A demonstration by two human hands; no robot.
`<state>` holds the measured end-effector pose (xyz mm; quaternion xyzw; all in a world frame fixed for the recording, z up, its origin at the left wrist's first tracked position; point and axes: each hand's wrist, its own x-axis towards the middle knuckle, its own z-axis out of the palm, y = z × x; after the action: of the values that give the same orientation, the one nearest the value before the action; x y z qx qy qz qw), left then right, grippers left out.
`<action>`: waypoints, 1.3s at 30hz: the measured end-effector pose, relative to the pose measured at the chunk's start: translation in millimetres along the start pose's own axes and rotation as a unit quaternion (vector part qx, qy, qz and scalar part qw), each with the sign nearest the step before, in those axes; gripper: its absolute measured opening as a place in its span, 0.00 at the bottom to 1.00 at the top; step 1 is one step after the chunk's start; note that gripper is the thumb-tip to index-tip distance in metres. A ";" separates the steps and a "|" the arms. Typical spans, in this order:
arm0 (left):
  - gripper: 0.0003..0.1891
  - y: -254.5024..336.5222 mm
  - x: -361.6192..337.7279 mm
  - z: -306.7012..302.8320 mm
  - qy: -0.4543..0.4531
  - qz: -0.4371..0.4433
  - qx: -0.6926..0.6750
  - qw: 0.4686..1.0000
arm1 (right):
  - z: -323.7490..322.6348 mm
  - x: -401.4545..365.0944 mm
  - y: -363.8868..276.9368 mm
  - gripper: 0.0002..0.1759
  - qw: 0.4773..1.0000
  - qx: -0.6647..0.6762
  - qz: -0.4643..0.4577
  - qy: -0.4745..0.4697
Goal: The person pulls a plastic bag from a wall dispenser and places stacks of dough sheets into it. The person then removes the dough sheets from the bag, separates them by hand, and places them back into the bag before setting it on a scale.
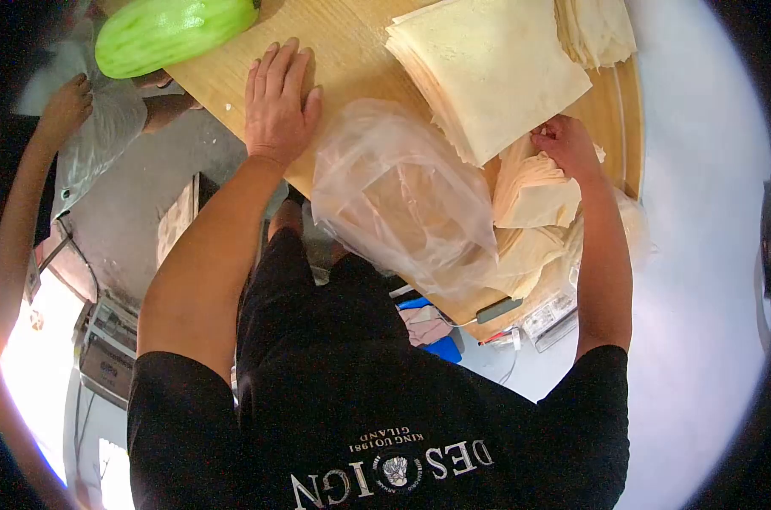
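My left hand (279,106) lies flat on the wooden table (343,42), its fingers stretched out and holding nothing. Over on the right, my right hand (568,146) is closed, fingers curled and pinched together; what lies between the fingertips I cannot make out. It touches the edge of a smaller, folded stack of thin pale sheets (534,191), which look like dough wrappers. Just above that hand, a large stack of square pale sheets (491,76) spreads its layers. Between my hands, a crumpled clear plastic bag (402,187) hangs partly over the table edge.
A peeled green gourd (173,34) rests at the table's upper left. Another pile of sheets (596,30) is at the upper right. A dark power strip (498,310) sits at the near edge. Another person's hand (69,104) is at the left, beside clear plastic.
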<state>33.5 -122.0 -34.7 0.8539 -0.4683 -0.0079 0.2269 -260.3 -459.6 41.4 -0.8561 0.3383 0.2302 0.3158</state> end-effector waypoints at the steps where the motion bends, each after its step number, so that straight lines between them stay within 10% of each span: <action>1: 0.28 -0.2 0.2 -0.1 0.000 0.000 0.000 1.000 | 0.1 -1.4 6.1 0.15 1.000 0.000 0.000 0.000; 7: 0.29 0.3 1.2 -1.3 -0.004 -0.001 0.001 1.000 | -13.9 -36.0 -18.1 0.04 0.994 0.013 -0.068 0.082; 16: 0.28 0.8 0.9 0.5 -0.003 -0.004 -0.003 1.000 | -22.2 -20.7 -39.2 0.06 0.982 0.129 0.135 -0.010; 18: 0.27 0.4 0.9 -0.5 0.001 0.001 -0.002 1.000 | -9.4 -6.3 -21.5 0.08 0.996 -0.087 0.034 0.008; 25: 0.28 -0.3 0.4 -0.1 0.007 0.002 -0.006 1.000 | -7.7 -25.3 -15.2 0.08 0.997 0.051 0.049 0.025; 28: 0.28 0.0 0.3 -1.3 0.000 -0.001 -0.002 1.000 | -7.6 -36.1 -0.9 0.05 0.978 0.045 -0.158 0.129; 30: 0.28 0.2 0.0 -0.8 -0.004 -0.003 -0.003 1.000 | -16.9 -42.3 -10.3 0.05 0.993 0.101 0.068 -0.005; 39: 0.28 -0.2 -1.1 0.2 0.002 -0.001 -0.002 1.000 | -8.5 -12.2 -19.1 0.08 1.000 0.002 -0.017 0.000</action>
<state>32.9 -121.1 -35.2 0.8538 -0.4673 -0.0075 0.2294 -253.0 -449.3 62.1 -0.8608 0.3243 0.2245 0.3215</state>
